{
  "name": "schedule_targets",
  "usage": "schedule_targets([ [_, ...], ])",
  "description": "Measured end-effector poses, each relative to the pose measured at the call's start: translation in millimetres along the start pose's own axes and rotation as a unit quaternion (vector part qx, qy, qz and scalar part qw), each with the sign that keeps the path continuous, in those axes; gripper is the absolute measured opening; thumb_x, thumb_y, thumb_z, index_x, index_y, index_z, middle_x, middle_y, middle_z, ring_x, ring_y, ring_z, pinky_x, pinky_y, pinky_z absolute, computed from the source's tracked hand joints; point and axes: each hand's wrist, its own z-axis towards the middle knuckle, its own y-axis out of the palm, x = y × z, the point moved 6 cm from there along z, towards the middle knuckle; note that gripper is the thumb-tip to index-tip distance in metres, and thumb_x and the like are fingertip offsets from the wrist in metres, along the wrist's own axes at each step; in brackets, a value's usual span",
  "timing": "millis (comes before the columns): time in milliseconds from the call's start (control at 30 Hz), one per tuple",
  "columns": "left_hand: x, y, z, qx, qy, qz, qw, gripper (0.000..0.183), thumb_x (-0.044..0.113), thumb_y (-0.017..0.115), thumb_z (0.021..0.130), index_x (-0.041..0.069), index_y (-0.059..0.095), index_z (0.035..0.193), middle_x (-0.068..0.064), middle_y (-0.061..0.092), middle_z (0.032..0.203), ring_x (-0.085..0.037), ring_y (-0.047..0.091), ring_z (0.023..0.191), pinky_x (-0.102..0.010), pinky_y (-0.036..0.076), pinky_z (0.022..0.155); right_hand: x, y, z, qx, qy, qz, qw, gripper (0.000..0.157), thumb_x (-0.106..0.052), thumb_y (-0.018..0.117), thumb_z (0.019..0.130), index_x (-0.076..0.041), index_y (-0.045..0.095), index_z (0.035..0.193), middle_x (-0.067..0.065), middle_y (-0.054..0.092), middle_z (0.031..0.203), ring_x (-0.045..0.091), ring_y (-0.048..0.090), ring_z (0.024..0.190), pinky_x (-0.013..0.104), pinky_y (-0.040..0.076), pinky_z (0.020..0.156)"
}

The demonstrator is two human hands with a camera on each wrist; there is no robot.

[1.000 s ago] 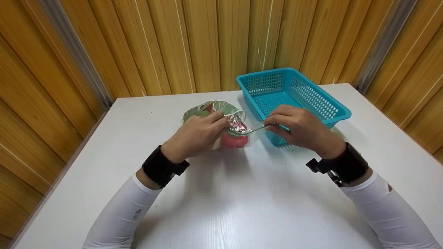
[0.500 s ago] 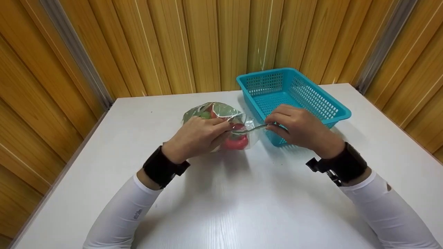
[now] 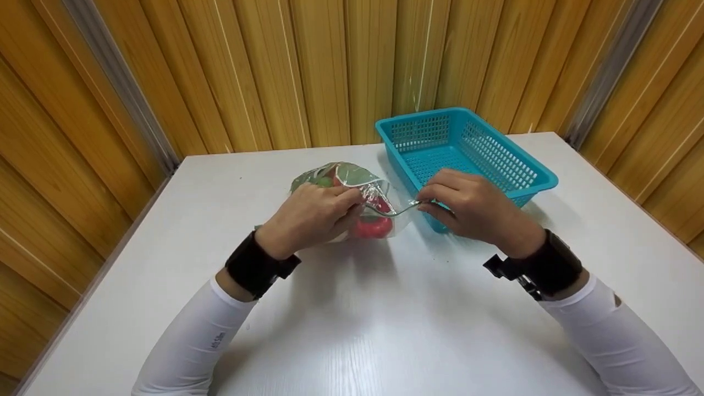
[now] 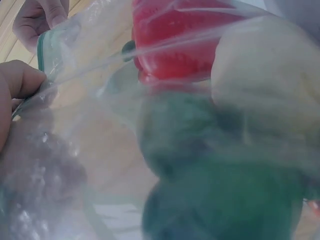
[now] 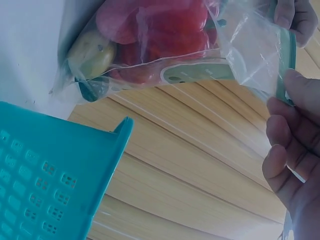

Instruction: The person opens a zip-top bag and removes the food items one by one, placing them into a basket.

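Note:
A clear zip bag (image 3: 357,175) with a green zip strip (image 5: 291,50) stands mid-table. Through its film show a red bell pepper (image 4: 175,40), blurred dark green vegetables (image 4: 225,200) and a pale roundish one (image 4: 270,75). My left hand (image 3: 313,217) pinches the strip at the bag's left side, its fingertips partly hidden in the head view. At the strip's other end, my right hand (image 3: 467,209) pinches between thumb and forefinger, beside the basket's near wall. The strip sags in a curve between both hands.
A turquoise perforated plastic basket (image 3: 498,136) stands at the back right of the white table (image 3: 352,330), close to the bag. Wood-patterned walls (image 3: 319,71) rise behind the table and on both sides.
My right hand has shifted slightly left and down. The strip between the hands, straighter half a second ago, now dips more. The left hand stays nearly in place; the basket has not moved.

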Motion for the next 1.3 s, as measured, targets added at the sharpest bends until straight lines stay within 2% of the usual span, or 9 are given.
schedule_targets([
  [133,-0.9,4.1,-0.1,-0.049,-0.039,0.007,0.9980,0.013,0.021,0.068,0.095,0.010,0.061,0.097,-0.002,0.070,0.078,-0.015,0.051,0.054,-0.027,0.047,0.050,-2.6,3.1,0.1,0.001,0.002,-0.008,1.000,0.021,-0.012,0.083,0.080,-0.005,0.071,0.096,0.006,0.068,0.088,0.018,0.065,0.082,0.032,0.060,0.072],
  [233,3.0,9.2,-0.1,-0.064,-0.037,0.018,0.9971,0.022,0.026,0.071,0.093,0.013,0.063,0.108,-0.003,0.071,0.085,-0.018,0.059,0.058,-0.030,0.052,0.054,-6.7,5.6,-0.4,0.005,-0.003,-0.019,1.000,0.021,-0.011,0.083,0.079,-0.005,0.069,0.094,0.006,0.066,0.085,0.018,0.063,0.079,0.031,0.060,0.069],
  [367,15.2,15.3,2.7,-0.053,0.008,0.029,0.9981,0.020,0.026,0.068,0.095,0.016,0.068,0.113,-0.002,0.074,0.097,-0.019,0.069,0.074,-0.031,0.057,0.061,-14.1,5.9,-0.5,0.013,-0.019,-0.018,1.000,0.021,-0.008,0.082,0.079,-0.005,0.067,0.093,0.006,0.064,0.084,0.017,0.061,0.077,0.029,0.058,0.067],
  [500,24.3,18.6,5.7,-0.043,0.043,0.041,0.9973,0.009,0.019,0.061,0.100,0.013,0.068,0.103,-0.001,0.074,0.098,-0.015,0.068,0.076,-0.029,0.057,0.062,-19.0,6.3,-0.1,0.007,-0.032,-0.003,0.999,0.020,-0.008,0.081,0.081,-0.005,0.068,0.096,0.006,0.063,0.086,0.017,0.059,0.079,0.028,0.057,0.068],
  [600,25.4,19.6,5.7,-0.039,0.050,0.046,0.9969,0.009,0.014,0.058,0.101,0.012,0.066,0.098,-0.001,0.074,0.095,-0.014,0.066,0.074,-0.029,0.057,0.061,-21.0,6.6,0.6,0.004,-0.037,0.006,0.999,0.019,-0.010,0.079,0.084,-0.005,0.068,0.099,0.006,0.063,0.088,0.017,0.059,0.081,0.028,0.057,0.070],
  [767,23.7,20.2,4.3,-0.042,0.049,0.038,0.9972,0.009,0.013,0.058,0.101,0.011,0.067,0.101,-0.002,0.075,0.098,-0.015,0.069,0.077,-0.030,0.059,0.067,-22.9,7.1,2.4,0.000,-0.040,0.010,0.999,0.017,-0.013,0.076,0.088,-0.004,0.068,0.100,0.006,0.064,0.090,0.017,0.059,0.083,0.028,0.057,0.072],
  [967,25.7,18.6,3.5,-0.038,0.058,0.034,0.9970,0.008,0.013,0.058,0.100,0.011,0.066,0.100,-0.003,0.075,0.097,-0.016,0.068,0.074,-0.029,0.058,0.065,-27.4,8.2,4.6,0.005,-0.052,0.015,0.999,0.021,-0.024,0.063,0.098,-0.003,0.068,0.100,0.006,0.064,0.091,0.018,0.059,0.084,0.027,0.056,0.072],
  [1067,28.7,19.0,3.5,-0.037,0.065,0.039,0.9964,0.007,0.013,0.059,0.100,0.010,0.065,0.099,-0.003,0.075,0.095,-0.015,0.066,0.071,-0.028,0.057,0.062,-31.0,9.8,5.1,0.007,-0.058,0.017,0.998,0.022,-0.025,0.062,0.099,-0.004,0.068,0.100,0.006,0.064,0.091,0.018,0.060,0.084,0.027,0.056,0.072],
  [1300,39.5,18.0,3.3,-0.023,0.095,0.052,0.9938,0.006,0.012,0.059,0.099,0.012,0.064,0.096,0.000,0.073,0.090,-0.013,0.065,0.070,-0.027,0.053,0.056,-44.4,12.3,6.7,0.018,-0.097,0.031,0.995,0.014,-0.016,0.069,0.094,-0.003,0.069,0.100,0.007,0.063,0.089,0.019,0.060,0.083,0.027,0.055,0.071],
])
